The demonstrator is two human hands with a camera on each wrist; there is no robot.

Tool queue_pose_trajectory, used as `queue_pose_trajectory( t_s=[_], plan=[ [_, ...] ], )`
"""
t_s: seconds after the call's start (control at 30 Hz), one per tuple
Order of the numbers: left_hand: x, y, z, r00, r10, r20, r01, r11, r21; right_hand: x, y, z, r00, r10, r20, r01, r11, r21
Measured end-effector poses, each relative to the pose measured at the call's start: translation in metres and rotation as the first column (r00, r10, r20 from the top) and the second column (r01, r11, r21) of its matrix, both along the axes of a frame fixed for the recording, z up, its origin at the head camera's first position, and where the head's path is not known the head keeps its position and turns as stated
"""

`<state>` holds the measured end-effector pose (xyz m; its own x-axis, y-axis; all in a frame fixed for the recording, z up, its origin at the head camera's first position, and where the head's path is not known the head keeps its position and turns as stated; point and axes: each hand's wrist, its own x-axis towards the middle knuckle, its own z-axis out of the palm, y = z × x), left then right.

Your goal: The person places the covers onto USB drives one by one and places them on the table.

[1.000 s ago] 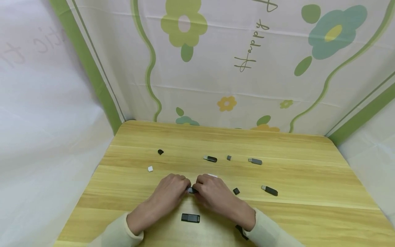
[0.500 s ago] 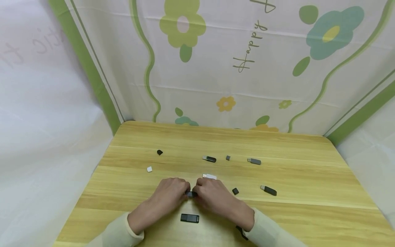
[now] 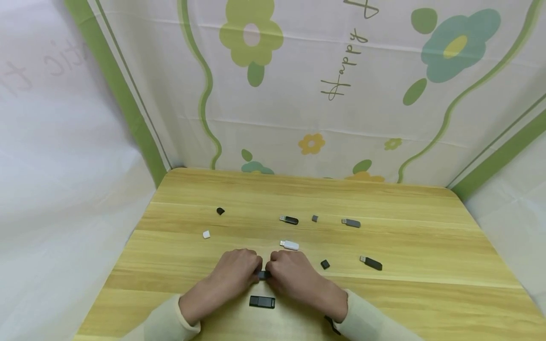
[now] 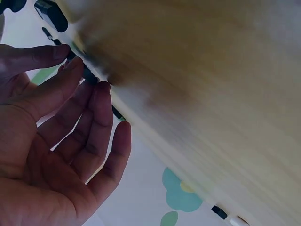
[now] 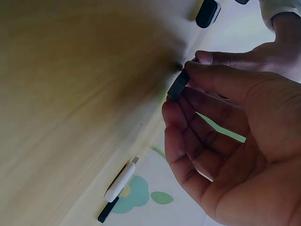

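Observation:
Between the fingertips of both hands is a dark USB flash drive [image 3: 263, 275], held low over the wooden table. My left hand [image 3: 232, 271] pinches its left end with thumb and fingers. The other end is pinched by my right hand [image 3: 296, 273]; the right wrist view shows the drive's dark flat body [image 5: 178, 85] between thumb and fingers. Fingers cover much of it, so I cannot tell whether a cap is on. A black USB flash drive [image 3: 262, 302] lies just in front of the hands. Beyond them lies a white USB flash drive [image 3: 290, 245], its metal plug bare.
Uncapped drives lie on the table [image 3: 426, 227]: a black one [image 3: 291, 220], a grey one [image 3: 352, 223] and another black one [image 3: 373, 264]. Loose caps are black [image 3: 220, 211], white [image 3: 206, 234], grey [image 3: 314, 218] and black [image 3: 325, 264]. A black object [image 3: 332, 325] is partly under the right sleeve.
Both hands have moved slightly toward the body with the dark drive between them. The white flash drive, earlier mostly hidden behind the right hand, is now in full view.

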<state>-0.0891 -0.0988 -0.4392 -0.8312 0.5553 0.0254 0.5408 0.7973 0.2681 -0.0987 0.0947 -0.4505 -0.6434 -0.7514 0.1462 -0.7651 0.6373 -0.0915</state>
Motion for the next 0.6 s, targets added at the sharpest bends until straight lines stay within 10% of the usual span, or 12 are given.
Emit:
queue_pose_trajectory(
  t_s=[0.6],
  plan=[
    [0.0015,0.0013,-0.0016,0.998,-0.004,-0.055,0.002,0.999,-0.037,0.003,0.0015,0.0007,1.0,-0.009,-0.011,0.009,1.0,0.016]
  ],
)
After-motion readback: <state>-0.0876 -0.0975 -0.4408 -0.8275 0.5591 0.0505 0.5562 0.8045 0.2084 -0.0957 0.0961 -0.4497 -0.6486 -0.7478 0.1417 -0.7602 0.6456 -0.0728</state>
